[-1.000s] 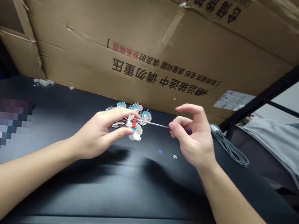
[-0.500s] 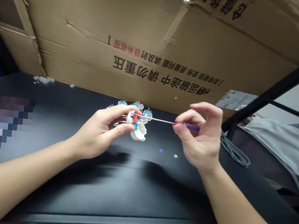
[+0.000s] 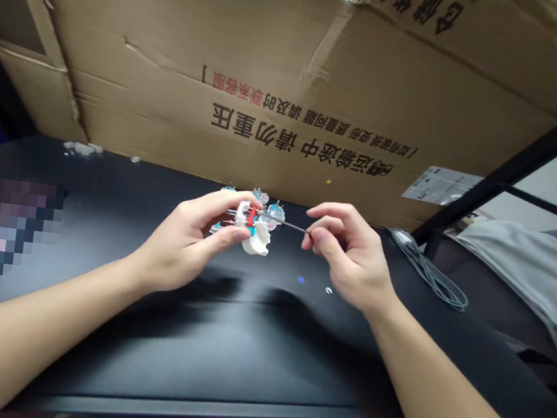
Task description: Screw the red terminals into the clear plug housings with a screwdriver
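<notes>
a small clear plastic part (image 3: 247, 217) is gripped in the closed fingers of the left hand (image 3: 181, 245), and a thin screwdriver shaft (image 3: 284, 222), pinched by the right hand (image 3: 348, 254), reaches into it, above a black table (image 3: 91, 349). a grey cable (image 3: 426, 278) is coiled on the table, beneath a printed cardboard carton (image 3: 274, 68).

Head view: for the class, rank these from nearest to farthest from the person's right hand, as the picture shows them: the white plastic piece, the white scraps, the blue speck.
From the right hand, in the head view:
1. Blue speck: on the black tabletop, just below and left of the hand.
2. White plastic piece: further left, held in the left hand.
3. White scraps: far left, at the table's back edge.
</notes>
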The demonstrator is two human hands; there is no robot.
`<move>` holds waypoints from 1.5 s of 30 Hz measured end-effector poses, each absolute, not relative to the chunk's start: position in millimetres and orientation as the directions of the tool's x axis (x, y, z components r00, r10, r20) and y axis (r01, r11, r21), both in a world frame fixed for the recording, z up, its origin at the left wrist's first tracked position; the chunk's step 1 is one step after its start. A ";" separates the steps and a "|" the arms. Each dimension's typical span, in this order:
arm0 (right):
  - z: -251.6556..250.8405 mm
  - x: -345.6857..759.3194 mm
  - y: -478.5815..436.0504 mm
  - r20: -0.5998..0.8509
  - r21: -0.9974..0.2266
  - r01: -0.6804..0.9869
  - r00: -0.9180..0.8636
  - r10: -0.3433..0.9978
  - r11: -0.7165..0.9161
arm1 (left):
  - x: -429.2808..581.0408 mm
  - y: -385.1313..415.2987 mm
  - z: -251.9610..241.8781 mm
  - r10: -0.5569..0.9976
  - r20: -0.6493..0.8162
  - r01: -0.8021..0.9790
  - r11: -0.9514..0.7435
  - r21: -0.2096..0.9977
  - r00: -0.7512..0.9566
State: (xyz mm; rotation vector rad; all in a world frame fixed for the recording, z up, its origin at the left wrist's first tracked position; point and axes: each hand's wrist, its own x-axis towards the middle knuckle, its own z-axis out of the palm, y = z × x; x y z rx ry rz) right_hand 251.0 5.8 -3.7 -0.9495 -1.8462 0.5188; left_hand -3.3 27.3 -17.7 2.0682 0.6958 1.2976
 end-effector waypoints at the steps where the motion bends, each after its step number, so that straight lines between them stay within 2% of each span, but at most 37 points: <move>1: -3.0 251.4 6.2 0.563 -0.677 0.408 -0.249 0.788 0.613 | -3.6 28.0 -17.9 0.699 0.600 0.130 -0.686 0.716 0.389; 4: -1.7 252.8 9.7 0.574 -0.571 0.491 -0.335 0.747 0.658 | -3.9 30.3 -17.2 0.695 0.584 0.184 -0.695 0.695 0.420; 6: -3.4 253.2 14.3 0.531 -0.539 0.522 -0.398 0.748 0.661 | -3.7 32.1 -16.5 0.677 0.584 0.254 -0.723 0.643 0.449; 8: -7.6 252.2 19.1 0.465 -0.606 0.507 -0.400 0.790 0.613 | -3.5 33.8 -17.2 0.654 0.582 0.340 -0.753 0.563 0.483; 11: -16.2 245.5 23.0 0.333 -0.771 0.438 -0.341 0.879 0.462 | -2.8 34.9 -21.9 0.607 0.576 0.412 -0.794 0.446 0.547; 13: -21.5 237.6 22.0 0.226 -0.857 0.366 -0.364 0.904 0.362 | -1.3 34.1 -26.2 0.578 0.571 0.407 -0.816 0.410 0.583; 16: -26.4 225.1 17.1 0.145 -0.929 0.248 -0.440 0.886 0.275 | 2.3 31.6 -30.5 0.540 0.574 0.385 -0.842 0.378 0.615; 21: -28.4 216.1 11.7 0.156 -0.939 0.227 -0.386 0.909 0.257 | 7.0 30.8 -30.8 0.485 0.601 0.395 -0.872 0.287 0.635; 27: -29.9 214.7 12.4 0.131 -0.947 0.232 -0.346 0.929 0.220 | 7.5 30.0 -28.9 0.451 0.549 0.405 -0.890 0.212 0.704; 34: -27.2 215.8 9.9 0.203 -0.894 0.331 -0.300 0.932 0.301 | 8.1 25.1 -25.8 0.408 0.545 0.444 -0.893 0.071 0.733; 37: -23.2 216.6 8.8 0.183 -0.889 0.344 -0.338 0.923 0.302 | 6.8 24.2 -24.8 0.367 0.539 0.433 -0.902 0.006 0.758; 41: -21.2 217.3 9.7 0.104 -0.922 0.288 -0.454 0.885 0.257 | 5.6 24.0 -23.0 0.341 0.532 0.393 -0.919 0.017 0.775; 45: -26.9 219.1 13.1 0.000 -0.975 0.197 -0.462 0.887 0.103 | 5.9 25.5 -25.6 0.357 0.571 0.361 -0.926 0.111 0.739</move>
